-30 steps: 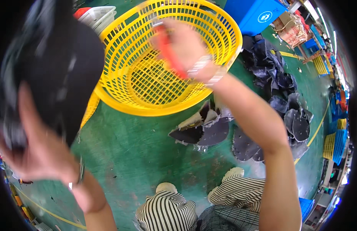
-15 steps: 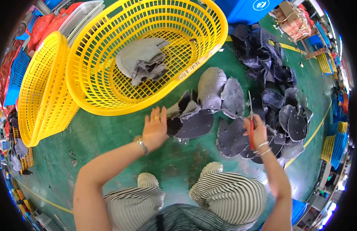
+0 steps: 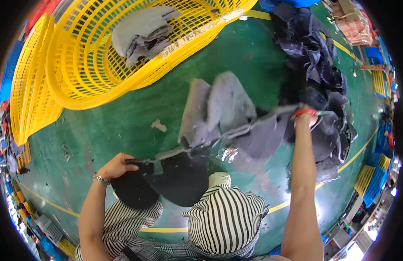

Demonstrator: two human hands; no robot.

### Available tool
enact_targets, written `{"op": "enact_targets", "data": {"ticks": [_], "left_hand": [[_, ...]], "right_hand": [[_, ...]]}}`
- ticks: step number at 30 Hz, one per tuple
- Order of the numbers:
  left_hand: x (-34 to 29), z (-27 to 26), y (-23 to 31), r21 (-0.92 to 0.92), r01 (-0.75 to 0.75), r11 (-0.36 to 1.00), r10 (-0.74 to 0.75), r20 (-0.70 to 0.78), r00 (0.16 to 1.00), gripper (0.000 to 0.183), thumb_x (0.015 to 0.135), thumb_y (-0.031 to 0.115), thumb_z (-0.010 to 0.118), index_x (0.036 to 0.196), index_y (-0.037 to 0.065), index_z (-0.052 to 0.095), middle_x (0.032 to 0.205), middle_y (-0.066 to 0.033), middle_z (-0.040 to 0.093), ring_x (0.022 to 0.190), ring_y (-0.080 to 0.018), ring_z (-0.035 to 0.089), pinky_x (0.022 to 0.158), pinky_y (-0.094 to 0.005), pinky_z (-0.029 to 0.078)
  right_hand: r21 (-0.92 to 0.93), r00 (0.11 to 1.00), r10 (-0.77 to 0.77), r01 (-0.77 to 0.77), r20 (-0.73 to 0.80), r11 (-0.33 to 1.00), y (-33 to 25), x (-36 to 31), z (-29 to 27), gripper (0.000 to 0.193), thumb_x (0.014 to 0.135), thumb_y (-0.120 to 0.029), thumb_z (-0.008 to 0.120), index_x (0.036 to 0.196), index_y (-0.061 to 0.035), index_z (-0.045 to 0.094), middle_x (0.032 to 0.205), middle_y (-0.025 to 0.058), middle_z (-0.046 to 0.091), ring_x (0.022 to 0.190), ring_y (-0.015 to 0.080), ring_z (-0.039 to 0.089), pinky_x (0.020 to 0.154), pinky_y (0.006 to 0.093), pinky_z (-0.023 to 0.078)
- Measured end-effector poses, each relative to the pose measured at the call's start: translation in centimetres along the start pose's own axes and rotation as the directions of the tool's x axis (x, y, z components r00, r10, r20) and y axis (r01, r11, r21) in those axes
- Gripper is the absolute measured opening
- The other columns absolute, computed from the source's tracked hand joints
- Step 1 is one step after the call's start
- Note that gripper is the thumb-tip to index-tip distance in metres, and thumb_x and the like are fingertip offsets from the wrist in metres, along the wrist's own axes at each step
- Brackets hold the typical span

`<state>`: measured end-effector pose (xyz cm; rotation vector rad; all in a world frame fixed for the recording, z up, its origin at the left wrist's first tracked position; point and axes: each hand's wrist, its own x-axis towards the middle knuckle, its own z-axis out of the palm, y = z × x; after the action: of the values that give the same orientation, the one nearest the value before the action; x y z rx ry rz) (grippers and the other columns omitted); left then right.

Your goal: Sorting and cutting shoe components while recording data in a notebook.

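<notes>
A chain of joined cut pieces, dark on one side and grey fuzzy on the other, is stretched between my hands above the floor. My left hand pinches its left end, where black flaps hang by my knee. At the other end, my right hand is closed around red-handled scissors and appears to grip the chain too. Motion blur hides the scissor blades and the exact grip there. Right beside that hand lies a heap of similar dark pieces.
A large yellow basket stands at the far left, with a folded grey piece inside. More yellow baskets lean at its left. A bundled package sits at the far right. A small pale scrap lies on the green floor.
My left hand has gone from open fingers beside the pieces to pinching the chain's end, moving left and nearer. The chain is lifted and pulled out. The baskets sit farther left in view.
</notes>
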<state>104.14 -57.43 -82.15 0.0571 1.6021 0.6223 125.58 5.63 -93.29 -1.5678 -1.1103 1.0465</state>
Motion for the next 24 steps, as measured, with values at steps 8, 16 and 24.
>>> {"op": "enact_targets", "data": {"ticks": [8, 16, 24], "left_hand": [[6.9, 4.2, -0.2, -0.303, -0.303, 0.904, 0.187, -0.357, 0.915, 0.026, 0.083, 0.012, 0.065, 0.102, -0.004, 0.061, 0.088, -0.0027, 0.064, 0.078, -0.0096, 0.054, 0.071, -0.0262, 0.046], [8.8, 7.0, -0.3, -0.295, -0.439, 0.849, 0.154, -0.657, 0.738, 0.022, 0.081, 0.010, 0.065, 0.098, -0.003, 0.063, 0.080, -0.0029, 0.064, 0.070, -0.0087, 0.054, 0.066, -0.0238, 0.044], [6.1, 10.1, -1.1, -0.336, -0.538, 0.773, 0.111, -0.763, 0.636, 0.016, 0.080, 0.006, 0.065, 0.092, -0.002, 0.061, 0.077, -0.0018, 0.062, 0.068, -0.0076, 0.053, 0.064, -0.0231, 0.043]], "right_hand": [[-0.291, 0.521, -0.484, 0.832, 0.703, 0.472, -11.3, -14.1, 4.7, 0.039, 0.087, -0.032, 0.059, 0.110, -0.0013, 0.050, 0.089, 0.0160, 0.061, 0.081, 0.0216, 0.059, 0.070, 0.0328, 0.046], [-0.755, -0.302, 0.789, 0.246, 0.535, 0.607, -3.8, -35.8, -5.0, 0.054, 0.091, -0.055, 0.036, 0.113, -0.0064, 0.049, 0.072, 0.0031, 0.052, 0.055, 0.0100, 0.050, 0.050, 0.0227, 0.042], [-0.589, -0.234, 0.725, 0.450, 0.647, 0.671, 0.8, -42.3, 0.7, 0.064, 0.085, -0.064, 0.040, 0.098, -0.0018, 0.050, 0.070, 0.0116, 0.055, 0.061, 0.0210, 0.057, 0.059, 0.0323, 0.046]]}}
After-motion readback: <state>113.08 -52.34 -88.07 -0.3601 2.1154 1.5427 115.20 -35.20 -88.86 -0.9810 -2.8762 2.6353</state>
